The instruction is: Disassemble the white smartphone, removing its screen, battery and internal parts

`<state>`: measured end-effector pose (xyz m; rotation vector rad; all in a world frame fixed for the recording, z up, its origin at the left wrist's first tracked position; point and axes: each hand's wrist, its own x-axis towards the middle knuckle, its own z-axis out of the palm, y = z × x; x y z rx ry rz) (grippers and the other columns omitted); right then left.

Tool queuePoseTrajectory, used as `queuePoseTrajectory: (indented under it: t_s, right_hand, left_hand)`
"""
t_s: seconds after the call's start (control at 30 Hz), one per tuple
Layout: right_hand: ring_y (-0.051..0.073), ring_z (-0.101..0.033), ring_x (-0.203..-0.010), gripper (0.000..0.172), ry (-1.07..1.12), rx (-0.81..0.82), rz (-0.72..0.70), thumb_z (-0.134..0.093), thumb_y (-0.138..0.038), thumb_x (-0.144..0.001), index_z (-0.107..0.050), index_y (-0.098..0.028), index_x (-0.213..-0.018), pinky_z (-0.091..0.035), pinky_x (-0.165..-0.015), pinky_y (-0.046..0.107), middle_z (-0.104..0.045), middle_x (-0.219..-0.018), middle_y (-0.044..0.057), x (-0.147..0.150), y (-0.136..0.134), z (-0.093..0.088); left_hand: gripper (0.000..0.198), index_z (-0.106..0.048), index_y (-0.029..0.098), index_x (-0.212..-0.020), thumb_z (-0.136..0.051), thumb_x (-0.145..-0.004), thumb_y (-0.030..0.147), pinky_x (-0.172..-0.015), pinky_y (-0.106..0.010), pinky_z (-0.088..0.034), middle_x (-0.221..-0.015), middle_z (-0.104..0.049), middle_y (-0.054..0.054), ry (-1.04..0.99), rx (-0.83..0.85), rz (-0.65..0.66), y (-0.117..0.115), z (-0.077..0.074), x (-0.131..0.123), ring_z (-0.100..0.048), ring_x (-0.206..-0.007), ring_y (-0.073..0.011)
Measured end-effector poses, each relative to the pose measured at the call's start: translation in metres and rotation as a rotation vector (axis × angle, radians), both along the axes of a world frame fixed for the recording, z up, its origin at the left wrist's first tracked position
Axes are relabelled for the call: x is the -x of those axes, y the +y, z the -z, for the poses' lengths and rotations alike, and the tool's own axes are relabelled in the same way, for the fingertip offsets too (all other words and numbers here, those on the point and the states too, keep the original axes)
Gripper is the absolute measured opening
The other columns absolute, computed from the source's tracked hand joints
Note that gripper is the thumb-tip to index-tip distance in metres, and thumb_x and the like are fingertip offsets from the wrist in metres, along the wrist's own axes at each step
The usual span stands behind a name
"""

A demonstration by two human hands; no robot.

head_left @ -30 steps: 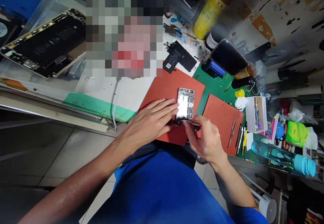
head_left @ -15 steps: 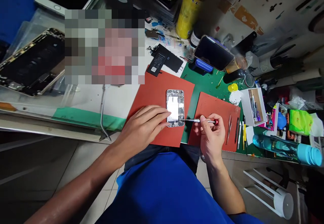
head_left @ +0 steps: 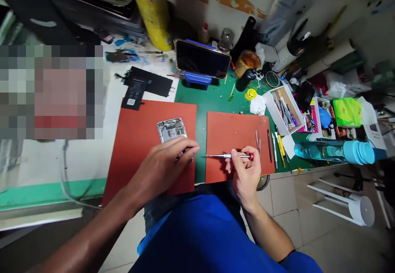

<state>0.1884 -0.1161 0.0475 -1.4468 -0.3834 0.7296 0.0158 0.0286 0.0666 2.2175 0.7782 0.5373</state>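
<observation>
An opened phone (head_left: 170,128) with its inner parts bare lies on the left red mat (head_left: 135,141). Over its lower part is my left hand (head_left: 165,164), thumb and fingertips brought together near the phone's right edge. Whether anything small is between those fingertips is too fine to make out. My right hand (head_left: 247,172) grips a precision screwdriver (head_left: 227,156) with a silver shaft and red end cap. Its tip points left, above the left edge of the right red mat (head_left: 237,127), apart from the phone.
Black phone batteries (head_left: 137,90) lie behind the left mat. A phone (head_left: 202,61) leans on a blue stand. Tweezers (head_left: 257,140) and slim tools lie at right, near a tool box (head_left: 285,110) and a blue bottle (head_left: 327,151). A cable (head_left: 64,170) hangs at left.
The screwdriver tip has come away from the phone to the right. My left hand has shifted from the phone's left edge across its lower part, fingers drawn together. The view has turned right.
</observation>
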Motion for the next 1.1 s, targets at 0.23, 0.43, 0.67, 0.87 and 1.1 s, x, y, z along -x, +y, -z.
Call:
queuePoseTrajectory:
  t_s: [0.23,0.43,0.67,0.87,1.1]
  right_hand:
    - [0.013,-0.07,-0.053,0.034,-0.22,0.034,0.104,-0.08,-0.042,-0.1,-0.051,-0.027,-0.107,-0.058,-0.054,0.025,-0.071,-0.071,-0.008,0.001,-0.022,0.026]
    - [0.013,-0.069,-0.056,0.024,-0.246,-0.027,0.092,-0.078,-0.033,-0.101,-0.055,-0.027,-0.107,-0.061,-0.055,0.027,-0.071,-0.079,-0.005,0.001,-0.024,0.033]
    - [0.013,-0.072,-0.059,0.019,-0.29,-0.083,0.053,-0.075,-0.025,-0.103,-0.056,-0.026,-0.109,-0.063,-0.058,0.027,-0.074,-0.079,-0.004,0.001,-0.023,0.031]
    - [0.014,-0.073,-0.06,0.021,-0.268,-0.075,0.032,-0.076,-0.024,-0.102,-0.057,-0.027,-0.109,-0.062,-0.058,0.028,-0.075,-0.078,-0.004,0.001,-0.023,0.03]
    - [0.014,-0.074,-0.061,0.023,-0.264,-0.066,0.027,-0.078,-0.021,-0.1,-0.058,-0.027,-0.109,-0.061,-0.059,0.027,-0.076,-0.08,-0.004,0.002,-0.025,0.034]
  left_hand:
    - [0.027,-0.079,0.022,-0.104,-0.053,-0.109,0.029,-0.086,-0.034,-0.054,-0.108,-0.079,-0.005,0.134,-0.05,0.184,0.032,0.002,-0.093,-0.074,-0.1,-0.0235]
    - [0.032,-0.082,0.021,-0.108,-0.052,-0.109,0.031,-0.082,-0.039,-0.054,-0.113,-0.078,-0.009,0.298,-0.143,0.216,0.037,0.026,-0.125,-0.073,-0.101,-0.0276]
    - [0.034,-0.082,0.022,-0.105,-0.052,-0.113,0.033,-0.074,-0.036,-0.05,-0.104,-0.078,-0.007,0.249,-0.296,0.201,0.032,0.039,-0.122,-0.071,-0.093,-0.024]
    - [0.034,-0.08,0.019,-0.108,-0.049,-0.115,0.029,-0.079,-0.035,-0.051,-0.1,-0.076,-0.008,0.191,-0.368,0.194,0.027,0.039,-0.117,-0.067,-0.092,-0.0231]
    - [0.03,-0.073,0.015,-0.128,-0.048,-0.111,0.014,-0.082,-0.035,-0.055,-0.11,-0.073,-0.011,0.192,-0.466,0.311,0.028,0.034,-0.107,-0.066,-0.097,-0.0239]
